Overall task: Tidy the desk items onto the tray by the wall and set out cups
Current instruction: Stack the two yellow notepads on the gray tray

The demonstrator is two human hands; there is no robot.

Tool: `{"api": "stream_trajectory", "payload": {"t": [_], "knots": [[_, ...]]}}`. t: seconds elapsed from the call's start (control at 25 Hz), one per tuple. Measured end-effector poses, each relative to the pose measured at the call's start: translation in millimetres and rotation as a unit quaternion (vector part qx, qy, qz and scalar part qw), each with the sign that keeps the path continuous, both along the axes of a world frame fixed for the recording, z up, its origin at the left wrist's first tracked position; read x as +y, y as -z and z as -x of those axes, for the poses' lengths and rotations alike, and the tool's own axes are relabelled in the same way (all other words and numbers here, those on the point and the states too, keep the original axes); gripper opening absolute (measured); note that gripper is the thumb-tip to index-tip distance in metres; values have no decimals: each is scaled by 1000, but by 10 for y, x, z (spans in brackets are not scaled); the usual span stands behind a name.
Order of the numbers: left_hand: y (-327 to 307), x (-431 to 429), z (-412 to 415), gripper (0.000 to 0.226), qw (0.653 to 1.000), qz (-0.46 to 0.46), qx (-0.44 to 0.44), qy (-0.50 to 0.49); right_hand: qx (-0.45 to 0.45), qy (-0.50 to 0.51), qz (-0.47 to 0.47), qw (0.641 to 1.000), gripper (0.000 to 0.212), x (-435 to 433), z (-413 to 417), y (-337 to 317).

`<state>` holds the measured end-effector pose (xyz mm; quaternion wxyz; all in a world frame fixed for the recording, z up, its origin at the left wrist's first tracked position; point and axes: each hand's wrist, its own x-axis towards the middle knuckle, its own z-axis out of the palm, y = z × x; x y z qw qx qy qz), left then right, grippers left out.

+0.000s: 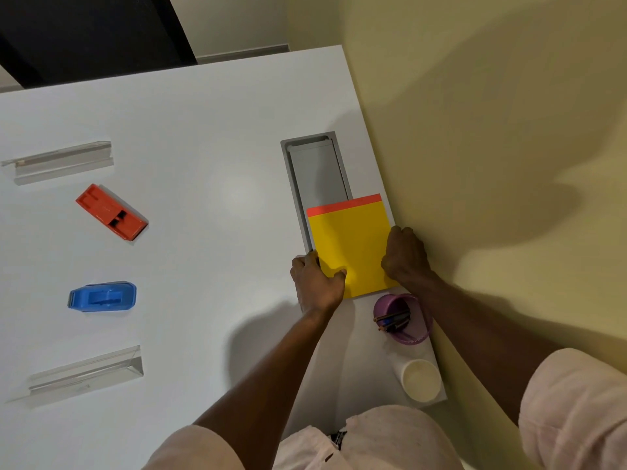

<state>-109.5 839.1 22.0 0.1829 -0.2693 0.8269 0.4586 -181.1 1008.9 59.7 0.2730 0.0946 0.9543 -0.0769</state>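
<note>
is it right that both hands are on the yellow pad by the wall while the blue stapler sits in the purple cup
Not quite. The head view shows the blue stapler lying on the desk, far from the purple cup, which holds pens. Both the left hand and right hand are on the yellow pad.

Yellow pad [351,245] w/ red top strip lies flat on grey tray [317,171] by wall.
</note>
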Motion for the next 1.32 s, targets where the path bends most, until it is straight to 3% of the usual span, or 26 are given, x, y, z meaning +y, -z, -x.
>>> {"api": "stream_trajectory", "payload": {"t": [0.2, 0.28, 0.32, 0.44, 0.6, 0.72, 0.84, 0.92, 1.0, 1.12, 1.32], "knots": [[-1, 8, 11, 77, 1000, 16, -3, 16, -14, -5, -3, 1000, 14, -32, -14, -34], [-7, 4, 7, 77, 1000, 17, -4, 26, -23, -24, -12, 999, 37, -40, -15, -25], [-11, 2, 7, 76, 999, 18, -4, 33, -26, -28, -18, 999, 39, -36, -18, -16], [-68, -27, -13, 66, 998, 28, 7, 63, -32, -41, -32, 998, 14, -49, 10, -4], [-121, -218, -155, 55, 987, 77, 51, 129, -29, -55, -58, 996, 17, -97, 46, -59], [-78, -583, -358, 62, 970, 170, 75, 157, 29, -77, -88, 993, 16, -229, 76, -169], [-20, -1046, -705, 91, 966, 229, 24, 122, 105, -113, -98, 983, 25, -554, 172, -299], [53, -1319, -1020, 120, 963, 242, -15, 118, 149, -152, -60, 975, 31, -893, 250, -364], [131, -1525, -1374, 138, 955, 261, -37, 138, 154, -217, 51, 963, 35, -1345, 283, -377], [238, -1706, -1750, 150, 947, 270, -48, 168, 88, -280, 209, 933, 37, -2132, 189, -370], [403, -1874, -1891, 161, 952, 232, -24, 199, 34, -441, 285, 851, 44, -3276, -131, -195]]}}
